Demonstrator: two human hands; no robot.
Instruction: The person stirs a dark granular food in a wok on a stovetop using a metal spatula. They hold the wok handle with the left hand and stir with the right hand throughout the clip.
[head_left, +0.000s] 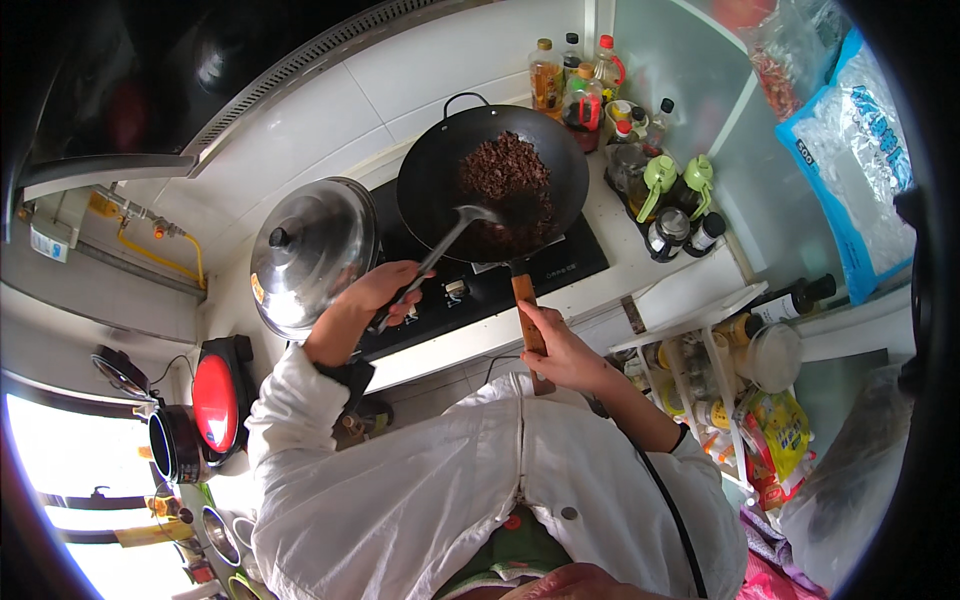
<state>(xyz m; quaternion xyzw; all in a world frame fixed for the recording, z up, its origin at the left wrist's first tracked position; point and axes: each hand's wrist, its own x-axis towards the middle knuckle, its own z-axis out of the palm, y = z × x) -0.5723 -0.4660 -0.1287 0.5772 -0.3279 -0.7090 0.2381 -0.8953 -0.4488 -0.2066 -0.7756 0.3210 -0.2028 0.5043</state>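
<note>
My left hand (386, 289) is closed around the dark grip of a metal wok spatula (448, 244). The spatula's head rests inside a black wok (424, 176), at the near edge of a heap of dark reddish-brown crumbly food (506, 165). My right hand (562, 349) grips the wok's wooden handle (526, 311). Beneath the wok is a black glass gas cooktop (585, 251), its burner hidden by the pan. To the left, a domed stainless-steel lid (319, 240) with a black knob lies partly over the cooktop's edge.
Several sauce and oil bottles (546, 79) stand behind the wok on the right. Green-topped oil pourers (660, 180) sit nearer. A red electric griddle (217, 401) and an open rice cooker (172, 446) are left. A range hood (315, 67) overhangs; a storage rack (709, 375) stands right.
</note>
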